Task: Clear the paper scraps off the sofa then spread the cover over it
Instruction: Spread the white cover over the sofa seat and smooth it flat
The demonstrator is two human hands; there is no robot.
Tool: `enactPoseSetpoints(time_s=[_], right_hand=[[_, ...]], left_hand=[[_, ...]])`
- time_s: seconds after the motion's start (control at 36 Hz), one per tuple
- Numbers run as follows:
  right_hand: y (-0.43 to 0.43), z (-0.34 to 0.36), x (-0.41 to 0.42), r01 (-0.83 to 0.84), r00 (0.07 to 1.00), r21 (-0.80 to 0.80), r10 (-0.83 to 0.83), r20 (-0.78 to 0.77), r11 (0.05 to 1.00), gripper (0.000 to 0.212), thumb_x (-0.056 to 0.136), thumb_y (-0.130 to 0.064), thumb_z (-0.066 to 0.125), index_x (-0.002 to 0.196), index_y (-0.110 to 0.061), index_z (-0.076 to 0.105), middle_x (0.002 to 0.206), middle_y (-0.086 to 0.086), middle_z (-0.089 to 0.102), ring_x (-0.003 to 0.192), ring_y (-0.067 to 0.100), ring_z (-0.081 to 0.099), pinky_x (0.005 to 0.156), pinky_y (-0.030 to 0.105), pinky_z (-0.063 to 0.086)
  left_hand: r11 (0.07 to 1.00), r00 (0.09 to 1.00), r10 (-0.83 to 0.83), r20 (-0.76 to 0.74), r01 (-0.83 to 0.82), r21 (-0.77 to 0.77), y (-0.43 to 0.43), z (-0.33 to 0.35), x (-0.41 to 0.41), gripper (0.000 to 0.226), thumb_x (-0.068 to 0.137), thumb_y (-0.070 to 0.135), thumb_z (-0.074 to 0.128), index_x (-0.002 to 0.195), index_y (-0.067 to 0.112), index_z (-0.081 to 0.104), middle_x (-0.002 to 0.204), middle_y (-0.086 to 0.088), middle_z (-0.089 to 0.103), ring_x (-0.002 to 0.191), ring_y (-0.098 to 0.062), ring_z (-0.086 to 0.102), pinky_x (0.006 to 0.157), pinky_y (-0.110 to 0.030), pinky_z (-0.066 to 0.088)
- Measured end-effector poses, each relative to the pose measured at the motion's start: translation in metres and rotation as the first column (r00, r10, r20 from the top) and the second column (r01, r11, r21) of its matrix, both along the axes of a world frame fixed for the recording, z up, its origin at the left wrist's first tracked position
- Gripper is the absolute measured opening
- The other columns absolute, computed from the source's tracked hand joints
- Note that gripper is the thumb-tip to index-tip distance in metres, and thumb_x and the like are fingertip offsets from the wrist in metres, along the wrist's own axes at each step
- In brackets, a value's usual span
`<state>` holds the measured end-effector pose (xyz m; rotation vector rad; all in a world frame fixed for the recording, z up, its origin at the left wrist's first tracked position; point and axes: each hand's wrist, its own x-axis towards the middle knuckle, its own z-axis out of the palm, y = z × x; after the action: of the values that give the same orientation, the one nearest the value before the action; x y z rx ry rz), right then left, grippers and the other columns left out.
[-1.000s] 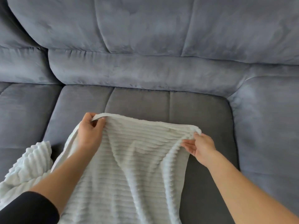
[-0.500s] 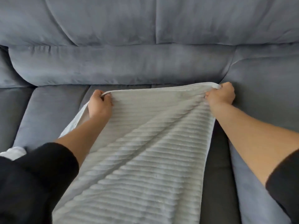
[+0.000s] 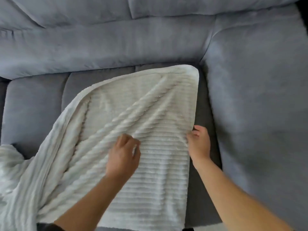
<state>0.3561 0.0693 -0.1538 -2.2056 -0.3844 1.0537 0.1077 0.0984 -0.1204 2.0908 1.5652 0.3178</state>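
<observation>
A white ribbed cover [image 3: 150, 100] lies on the grey sofa seat [image 3: 33, 105], its far corner close to the backrest and armrest. Diagonal folds run across it, and its left part is bunched at the seat's front left. My left hand [image 3: 123, 155] rests on the middle of the cover with the fingers curled into a fold. My right hand [image 3: 199, 144] pinches the cover's right edge about halfway down. No paper scraps show on the sofa.
The sofa's back cushions [image 3: 116, 44] run along the top. A wide padded armrest [image 3: 258, 97] rises on the right, leaving a dark strip of seat between it and the cover. A sliver of pale floor [image 3: 216, 228] shows at the bottom.
Both hands let go of the cover's far edge, which now lies flat near the backrest. They drew back toward me: left onto the cover's middle, right onto its right edge.
</observation>
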Motion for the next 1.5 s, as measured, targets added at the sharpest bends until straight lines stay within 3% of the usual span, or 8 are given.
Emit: enactPoseSetpoints(time_s=[0.11,0.28,0.53,0.78,0.89,1.14,1.36,1.5], right_hand=[[-0.105,0.006,-0.025,0.065,0.996,-0.153,-0.073,-0.043,0.986,0.019,0.097,-0.032,0.061,0.112,-0.021,0.062,0.098,-0.006,0.068,0.094,0.019,0.068,0.088,0.043,0.055],[-0.174,0.019,-0.043,-0.132,0.96,-0.199,0.075,-0.272,0.971,0.013,0.098,-0.03,0.063,0.099,-0.017,0.066,0.09,-0.001,0.075,0.081,0.012,0.072,0.071,0.025,0.054],[-0.199,0.012,-0.054,-0.431,0.898,-0.165,0.404,-0.177,0.887,0.022,0.094,-0.042,0.064,0.094,-0.02,0.068,0.109,-0.006,0.05,0.094,0.004,0.056,0.072,0.014,0.039],[-0.221,0.001,-0.096,0.155,0.876,-0.129,-0.196,-0.44,0.98,0.043,0.086,-0.045,0.071,0.117,-0.02,0.055,0.097,0.006,0.072,0.078,0.021,0.071,0.072,0.043,0.062],[-0.229,0.006,-0.107,-0.058,0.951,-0.125,0.016,-0.309,0.99,0.033,0.091,-0.042,0.063,0.076,-0.013,0.054,0.07,0.006,0.054,0.067,0.021,0.052,0.06,0.033,0.042],[-0.254,0.012,-0.09,0.039,0.999,-0.016,-0.04,-0.025,0.999,0.028,0.105,-0.037,0.041,0.092,-0.012,0.042,0.076,-0.001,0.049,0.064,0.016,0.048,0.057,0.032,0.04],[-0.293,0.011,-0.028,0.028,0.924,0.018,-0.033,0.381,0.999,0.026,0.101,-0.041,0.05,0.096,-0.018,0.04,0.084,0.0,0.057,0.079,0.031,0.059,0.066,0.047,0.05],[-0.322,-0.021,-0.004,-0.073,0.915,-0.126,0.117,0.386,0.989,0.023,0.1,-0.037,0.053,0.112,-0.019,0.047,0.095,0.007,0.069,0.09,0.036,0.062,0.065,0.036,0.039]], left_hand=[[0.878,0.961,-0.243,-0.131,0.16,-0.452,-0.105,0.011,0.01,0.033,0.095,0.054,0.044,0.112,0.034,0.064,0.092,0.017,0.067,0.08,-0.003,0.066,0.067,-0.024,0.051],[0.726,0.879,-0.443,-0.177,0.236,-0.646,-0.198,0.0,0.015,0.04,0.096,0.056,0.044,0.129,0.032,0.046,0.122,0.009,0.062,0.113,-0.017,0.061,0.089,-0.032,0.048],[0.811,0.792,-0.581,-0.185,0.546,-0.21,-0.239,-0.05,-0.013,0.05,0.059,0.008,0.078,0.104,0.02,0.059,0.098,-0.002,0.058,0.085,-0.025,0.06,0.074,-0.037,0.054],[0.818,0.806,-0.515,-0.29,0.563,0.113,-0.223,-0.058,-0.069,0.036,0.067,0.005,0.074,0.101,0.013,0.067,0.103,-0.007,0.064,0.086,-0.031,0.059,0.078,-0.039,0.046],[0.809,0.806,-0.517,-0.288,0.57,0.143,-0.219,-0.059,-0.068,0.023,0.069,0.0,0.066,0.089,0.011,0.069,0.088,-0.005,0.065,0.074,-0.029,0.059,0.07,-0.037,0.045],[0.894,0.887,-0.439,-0.144,0.415,-0.17,-0.23,-0.024,-0.002,0.01,0.076,0.018,0.04,0.07,0.013,0.047,0.061,-0.002,0.051,0.048,-0.03,0.049,0.043,-0.029,0.032],[0.837,0.844,-0.52,-0.131,0.474,-0.273,-0.262,-0.011,0.075,0.009,0.087,0.011,0.046,0.081,0.016,0.043,0.072,0.004,0.046,0.061,-0.023,0.042,0.054,-0.03,0.03],[0.739,0.774,-0.598,-0.209,0.431,-0.518,-0.27,-0.03,0.096,0.026,0.089,0.008,0.045,0.112,0.016,0.056,0.114,-0.002,0.059,0.105,-0.025,0.056,0.077,-0.037,0.048]])
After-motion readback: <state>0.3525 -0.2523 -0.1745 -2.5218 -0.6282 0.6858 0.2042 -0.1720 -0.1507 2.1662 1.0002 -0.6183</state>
